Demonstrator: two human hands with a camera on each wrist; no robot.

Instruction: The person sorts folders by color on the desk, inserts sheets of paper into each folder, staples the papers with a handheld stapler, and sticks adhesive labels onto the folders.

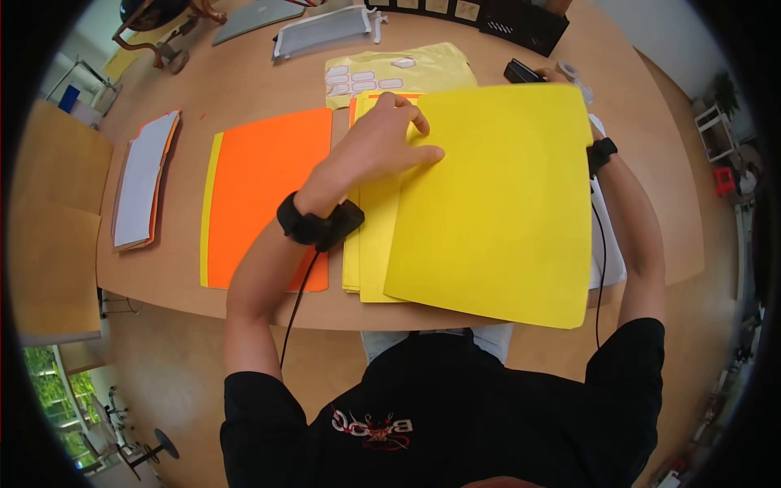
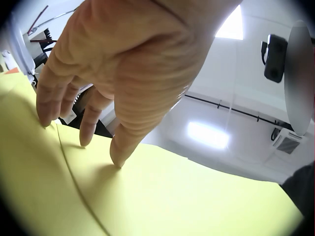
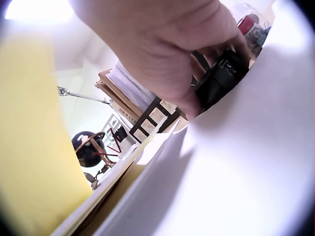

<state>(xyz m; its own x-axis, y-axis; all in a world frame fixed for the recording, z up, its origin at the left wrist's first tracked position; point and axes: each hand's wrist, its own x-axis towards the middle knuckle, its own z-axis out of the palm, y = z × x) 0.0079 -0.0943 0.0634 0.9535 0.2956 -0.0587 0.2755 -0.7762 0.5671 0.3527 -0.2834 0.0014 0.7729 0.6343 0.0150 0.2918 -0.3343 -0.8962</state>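
Note:
A large yellow sheet of card (image 1: 496,203) lies tilted over a stack of yellow and orange card (image 1: 376,244). My left hand (image 1: 376,145) reaches over them with fingers spread and bent a little. In the left wrist view its thumb and fingertips press on yellow card (image 2: 162,182), on both sides of an edge. At the far right my right hand (image 3: 152,54) has its fingers round a small black desk tool (image 3: 221,83), close over white paper (image 3: 236,162). In the head view the yellow sheet hides most of that hand.
An orange folder (image 1: 272,195) with a yellow strip lies left of the stack. Further left is a pile of paper (image 1: 146,179). Behind are a yellow envelope (image 1: 431,69) with labels, a grey pouch (image 1: 325,34), a laptop (image 1: 256,18) and a black organizer (image 1: 521,28). Tape (image 1: 567,71) lies back right.

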